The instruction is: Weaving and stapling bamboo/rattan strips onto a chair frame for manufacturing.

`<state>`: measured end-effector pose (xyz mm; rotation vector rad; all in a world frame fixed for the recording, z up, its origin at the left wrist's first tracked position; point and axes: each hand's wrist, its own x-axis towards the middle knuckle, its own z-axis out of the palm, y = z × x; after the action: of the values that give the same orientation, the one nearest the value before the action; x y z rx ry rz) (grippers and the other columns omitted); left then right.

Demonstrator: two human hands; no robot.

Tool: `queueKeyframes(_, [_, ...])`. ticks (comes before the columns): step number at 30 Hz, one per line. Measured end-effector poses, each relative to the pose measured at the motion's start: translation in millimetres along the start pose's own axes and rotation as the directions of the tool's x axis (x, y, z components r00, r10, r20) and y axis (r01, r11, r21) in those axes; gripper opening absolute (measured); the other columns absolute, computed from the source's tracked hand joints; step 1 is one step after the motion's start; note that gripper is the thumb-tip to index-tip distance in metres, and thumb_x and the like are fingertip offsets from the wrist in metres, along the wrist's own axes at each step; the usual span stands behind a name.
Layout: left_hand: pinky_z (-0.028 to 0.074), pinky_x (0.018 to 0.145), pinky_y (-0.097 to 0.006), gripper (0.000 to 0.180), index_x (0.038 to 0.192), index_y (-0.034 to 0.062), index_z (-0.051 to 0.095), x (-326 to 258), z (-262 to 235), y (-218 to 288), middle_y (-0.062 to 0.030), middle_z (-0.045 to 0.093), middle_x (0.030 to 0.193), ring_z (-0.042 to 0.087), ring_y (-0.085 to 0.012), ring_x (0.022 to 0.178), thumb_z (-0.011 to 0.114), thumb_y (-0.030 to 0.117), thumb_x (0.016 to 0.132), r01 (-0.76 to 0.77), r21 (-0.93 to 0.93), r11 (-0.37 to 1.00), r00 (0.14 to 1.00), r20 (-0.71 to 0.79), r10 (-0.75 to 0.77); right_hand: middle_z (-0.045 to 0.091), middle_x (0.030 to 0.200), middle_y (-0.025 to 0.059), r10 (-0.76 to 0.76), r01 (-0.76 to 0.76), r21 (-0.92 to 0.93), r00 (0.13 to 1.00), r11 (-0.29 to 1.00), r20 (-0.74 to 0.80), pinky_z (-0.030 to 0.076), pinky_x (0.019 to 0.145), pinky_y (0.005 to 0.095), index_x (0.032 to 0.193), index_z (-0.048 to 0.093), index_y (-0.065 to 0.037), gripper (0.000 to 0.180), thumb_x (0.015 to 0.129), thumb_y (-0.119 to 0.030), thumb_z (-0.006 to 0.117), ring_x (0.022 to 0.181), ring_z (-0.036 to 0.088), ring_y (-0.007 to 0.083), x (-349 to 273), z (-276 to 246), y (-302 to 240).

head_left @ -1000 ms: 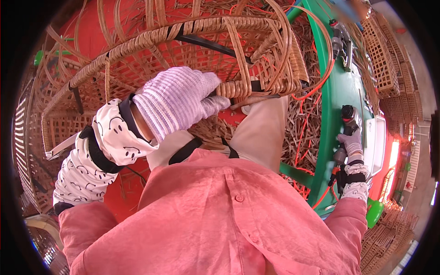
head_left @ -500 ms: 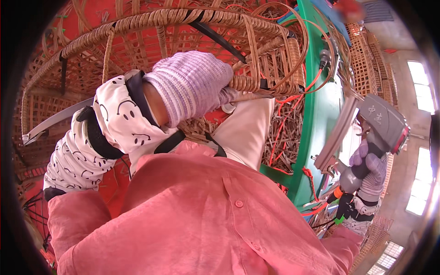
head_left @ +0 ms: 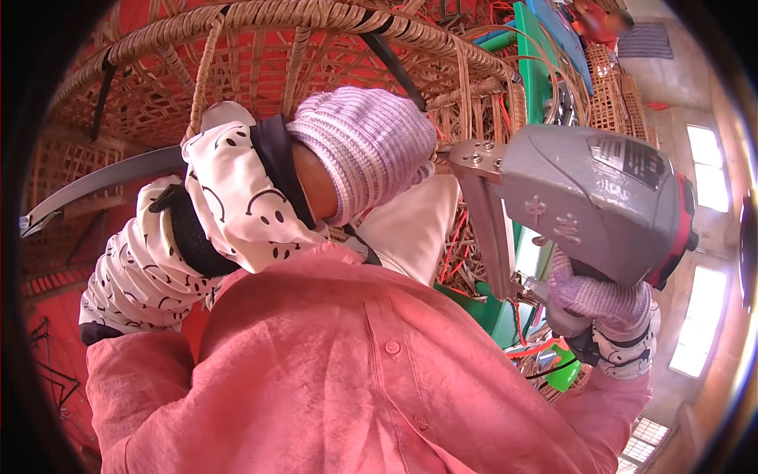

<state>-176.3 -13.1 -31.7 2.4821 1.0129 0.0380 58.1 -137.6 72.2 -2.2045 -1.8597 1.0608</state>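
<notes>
A large woven wicker basket (head_left: 276,24) with a wrapped cane rim leans across the area in front of me. My left hand (head_left: 367,150), in a lilac-and-white striped knit glove, is closed at the basket's near corner; its fingertips are mostly hidden behind the knuckles. Gripped by its handle in my right hand (head_left: 604,300), in a similar glove, is a grey air stapler (head_left: 588,205) with a red-edged rear. The stapler's metal nose reaches right beside my left hand, at the basket's corner. Whether it touches the cane is hidden.
A green panel (head_left: 533,63) and blue panel (head_left: 564,39) stand at the far right, near woven baskets (head_left: 612,99). Cut cane scraps (head_left: 467,257) and orange cords lie below the stapler. A grey curved band (head_left: 103,188) extends at left. Another person (head_left: 596,24) is at the upper right.
My right hand has brought the stapler leftward and closer, from out at the right to beside my left hand. My left hand has shifted slightly right with the basket.
</notes>
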Motion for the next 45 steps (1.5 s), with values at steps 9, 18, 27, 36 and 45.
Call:
queueKeyframes(9, [0.049,0.063,-0.043,0.025,0.080,0.0067,0.061,-9,4,-5,-0.0154,0.061,0.070,0.061,-0.0337,0.071,0.058,0.032,0.079,0.001,-0.052,0.999,0.997,-0.071,-0.004,0.060,0.089,0.0034,-0.062,0.077,-0.222,0.995,0.972,0.073,0.044,0.068,0.0262,0.102,0.057,-0.003,0.036,0.068,-0.008,0.069,0.079,0.054,0.0117,11,3,-35])
queueKeyframes(18, [0.048,0.066,-0.044,0.024,0.086,0.0064,0.060,-15,-3,-5,-0.0160,0.062,0.076,0.061,-0.0339,0.076,0.057,0.029,0.079,0.049,-0.119,0.992,0.999,-0.007,-0.050,0.062,0.074,0.0051,0.114,-0.116,0.054,0.993,0.992,0.042,0.049,0.058,0.0284,0.095,0.060,-0.002,0.030,0.070,-0.015,0.072,0.065,0.059,0.0136,11,-12,-83])
queueKeyframes(27, [0.047,0.069,-0.043,0.026,0.090,0.0069,0.060,-14,-7,-12,-0.0161,0.062,0.078,0.060,-0.0336,0.080,0.061,0.030,0.076,0.065,-0.104,0.992,0.997,0.038,-0.062,0.055,0.070,0.0000,0.175,-0.187,0.075,0.975,0.980,0.140,0.042,0.056,0.0234,0.095,0.058,-0.001,0.029,0.067,-0.008,0.060,0.062,0.051,0.0083,17,0,-77])
queueKeyframes(36, [0.047,0.069,-0.042,0.047,0.095,0.0055,0.054,5,-18,-17,-0.0172,0.061,0.080,0.059,-0.0354,0.081,0.070,0.040,0.067,0.012,-0.130,0.991,1.000,-0.021,-0.015,0.054,0.060,0.0058,0.249,-0.123,0.500,0.949,0.857,-0.193,0.043,0.050,0.0257,0.093,0.057,0.001,0.030,0.068,-0.015,0.059,0.052,0.052,0.0141,-15,-6,26])
queueKeyframes(45, [0.044,0.045,-0.028,0.049,0.077,-0.0001,0.054,15,-16,-21,-0.0074,0.054,0.059,0.054,-0.0140,0.051,0.053,0.049,0.082,0.008,-0.417,0.909,1.000,0.004,-0.008,0.056,0.062,0.0072,0.471,-0.359,0.319,0.777,0.877,-0.418,0.047,0.050,0.0284,0.079,0.055,0.001,0.026,0.064,-0.017,0.066,0.054,0.058,0.0170,49,-16,242])
